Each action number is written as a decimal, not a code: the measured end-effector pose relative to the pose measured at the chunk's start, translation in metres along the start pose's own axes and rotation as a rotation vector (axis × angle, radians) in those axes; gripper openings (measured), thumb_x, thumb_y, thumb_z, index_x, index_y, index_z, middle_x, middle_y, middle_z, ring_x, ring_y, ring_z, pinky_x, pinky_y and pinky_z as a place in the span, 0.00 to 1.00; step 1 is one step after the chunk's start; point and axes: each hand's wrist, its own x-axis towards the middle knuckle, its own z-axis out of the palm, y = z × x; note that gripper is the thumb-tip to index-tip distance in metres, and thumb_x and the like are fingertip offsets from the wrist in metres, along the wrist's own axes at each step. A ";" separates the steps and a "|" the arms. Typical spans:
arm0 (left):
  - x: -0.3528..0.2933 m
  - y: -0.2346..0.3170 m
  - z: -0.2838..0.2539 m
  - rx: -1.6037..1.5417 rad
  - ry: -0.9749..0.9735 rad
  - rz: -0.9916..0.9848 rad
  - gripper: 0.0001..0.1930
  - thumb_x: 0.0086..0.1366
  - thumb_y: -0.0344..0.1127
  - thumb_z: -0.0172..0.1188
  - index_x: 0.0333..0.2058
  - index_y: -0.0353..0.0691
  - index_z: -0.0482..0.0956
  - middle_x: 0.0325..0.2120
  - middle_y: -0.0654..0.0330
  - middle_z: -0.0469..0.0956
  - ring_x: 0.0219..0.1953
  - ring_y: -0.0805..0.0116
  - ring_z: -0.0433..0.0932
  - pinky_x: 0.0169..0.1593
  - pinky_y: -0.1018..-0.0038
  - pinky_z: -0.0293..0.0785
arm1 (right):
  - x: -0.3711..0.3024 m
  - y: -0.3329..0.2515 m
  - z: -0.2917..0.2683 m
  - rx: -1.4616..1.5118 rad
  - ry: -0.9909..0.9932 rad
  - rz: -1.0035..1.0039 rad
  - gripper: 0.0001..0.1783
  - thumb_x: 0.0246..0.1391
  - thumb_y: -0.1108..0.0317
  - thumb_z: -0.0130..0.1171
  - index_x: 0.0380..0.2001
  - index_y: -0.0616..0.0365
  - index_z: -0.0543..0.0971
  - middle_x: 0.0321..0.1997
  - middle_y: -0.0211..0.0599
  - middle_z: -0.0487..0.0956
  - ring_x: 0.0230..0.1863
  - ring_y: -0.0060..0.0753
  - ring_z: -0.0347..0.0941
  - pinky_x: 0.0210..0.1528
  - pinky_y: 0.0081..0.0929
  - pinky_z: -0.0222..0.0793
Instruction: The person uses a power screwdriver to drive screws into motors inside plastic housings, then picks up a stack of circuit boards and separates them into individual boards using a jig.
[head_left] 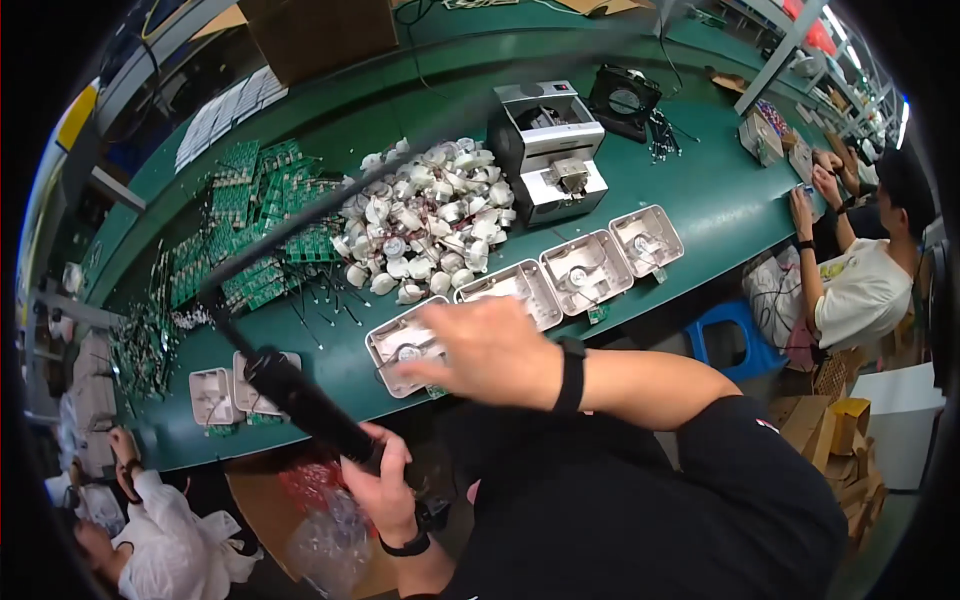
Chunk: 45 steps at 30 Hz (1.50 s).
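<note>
My left hand (385, 485) is wrapped round the lower end of a black cylindrical tool (315, 408), tilted up and to the left. From its far end a long, thin black rod or cable, blurred, runs to the upper right; I cannot make out the tool's kind. My right hand (495, 350) is over the row of white plastic housings, thumb and fingers apart and slightly smeared by motion, with nothing seen in it. It partly covers the nearest housing (385, 345). Further right stand housings with wired parts inside, among them one housing (588, 272) and the end one (647, 242).
A pile of white wired parts (430, 215) lies mid-bench beside green circuit boards (240, 220). Behind the row stand a grey-and-black machine (548, 150) and a black fan (625, 100). More housings (213, 397) sit left. Co-workers sit at left (165, 540) and right (865, 280), near a blue stool (735, 340).
</note>
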 end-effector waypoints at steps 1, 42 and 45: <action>0.000 0.004 0.000 -0.108 0.059 -0.069 0.13 0.64 0.26 0.59 0.46 0.32 0.70 0.29 0.58 0.75 0.30 0.69 0.74 0.36 0.73 0.72 | -0.004 0.013 -0.002 -0.226 -0.162 0.135 0.26 0.55 0.43 0.64 0.29 0.58 0.83 0.24 0.42 0.82 0.28 0.44 0.82 0.30 0.38 0.76; 0.012 0.008 0.005 -0.068 0.093 0.081 0.11 0.64 0.26 0.57 0.45 0.34 0.69 0.27 0.60 0.69 0.27 0.72 0.68 0.33 0.77 0.65 | -0.035 0.034 -0.013 -0.265 -0.011 -0.052 0.11 0.47 0.65 0.62 0.14 0.54 0.78 0.17 0.41 0.78 0.21 0.45 0.79 0.25 0.41 0.73; 0.011 -0.001 0.002 -0.029 0.131 0.015 0.11 0.65 0.27 0.58 0.44 0.36 0.69 0.27 0.60 0.69 0.28 0.73 0.67 0.32 0.77 0.65 | -0.046 0.056 -0.043 -0.328 0.039 -0.036 0.12 0.47 0.65 0.62 0.13 0.54 0.76 0.16 0.40 0.77 0.20 0.44 0.79 0.24 0.40 0.73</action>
